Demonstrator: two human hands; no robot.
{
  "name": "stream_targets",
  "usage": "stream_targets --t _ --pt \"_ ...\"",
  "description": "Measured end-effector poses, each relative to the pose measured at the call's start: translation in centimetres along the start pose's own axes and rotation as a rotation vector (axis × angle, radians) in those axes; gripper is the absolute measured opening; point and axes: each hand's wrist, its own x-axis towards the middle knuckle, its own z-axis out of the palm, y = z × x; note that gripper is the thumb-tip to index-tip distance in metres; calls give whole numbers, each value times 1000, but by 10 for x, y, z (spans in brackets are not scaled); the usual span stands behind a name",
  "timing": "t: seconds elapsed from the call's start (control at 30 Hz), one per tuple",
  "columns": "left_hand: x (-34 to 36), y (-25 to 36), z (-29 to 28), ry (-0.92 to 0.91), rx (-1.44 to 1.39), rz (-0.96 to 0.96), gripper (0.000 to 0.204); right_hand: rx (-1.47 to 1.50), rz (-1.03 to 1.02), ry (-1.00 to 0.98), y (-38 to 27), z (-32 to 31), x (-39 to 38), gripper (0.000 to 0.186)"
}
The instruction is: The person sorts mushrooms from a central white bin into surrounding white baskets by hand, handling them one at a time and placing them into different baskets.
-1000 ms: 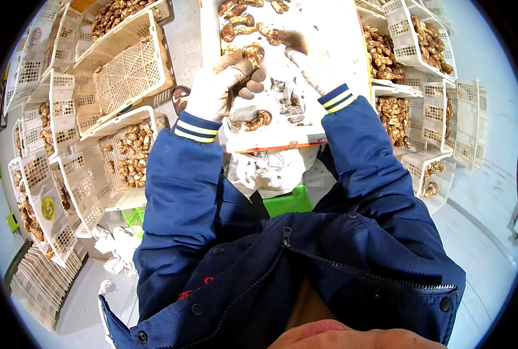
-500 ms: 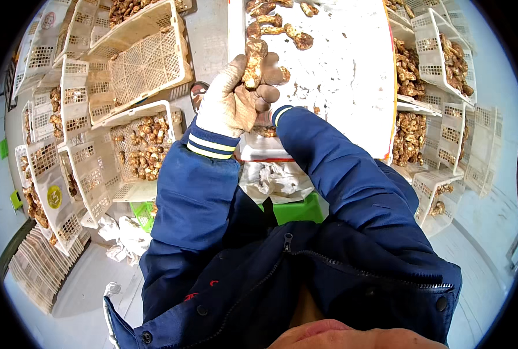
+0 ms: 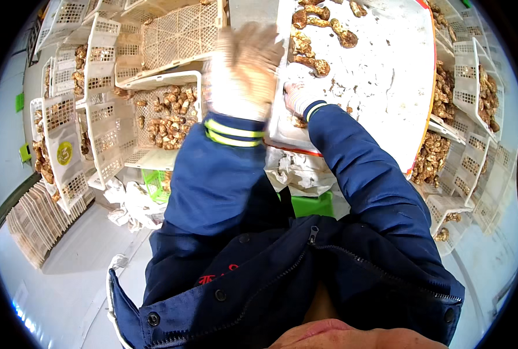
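Note:
My left hand [image 3: 244, 67], in a pale, soiled glove, is smeared by motion just left of the white board [image 3: 381, 87]; whether anything is in it I cannot make out. My right hand [image 3: 296, 96] is low at the board's left edge, its fingertips mostly hidden and too small to read. Just below it a brown mushroom [image 3: 298, 122] shows partly behind the sleeve. Several more mushrooms [image 3: 346, 36] lie along the board's upper left, among scattered dark crumbs.
White perforated crates of mushrooms [image 3: 171, 119] stand at left, with a nearly bare crate [image 3: 177, 35] above. More loaded crates [image 3: 430, 157] line the right. White crumpled cloth [image 3: 296, 171] and a green stool-like object [image 3: 311, 203] are below the board. Stacked crates [image 3: 43, 227] stand at lower left.
The view has shifted, with the board now further right. My left hand, earlier cupping a mushroom over the board, has swung up and left of it. My right hand has drawn toward the board's left edge.

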Motion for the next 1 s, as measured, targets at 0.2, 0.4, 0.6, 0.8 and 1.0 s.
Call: stream_targets --t 0.2,0.4,0.6,0.8,1.0 --pt "13 -2 -9 -43 106 52 42 768 299 -159 55 -22 3 30" --pt "34 -12 -32 30 185 -20 32 1515 431 -121 77 -56 -20 29" --pt "31 -12 -17 -136 183 79 37 584 112 -295 40 -52 -8 51" --pt "24 2 -33 -238 114 -9 40 122 -40 -75 -12 -43 -6 44" --pt "29 0 -22 -195 168 -46 40 1605 313 -102 49 -29 10 30"
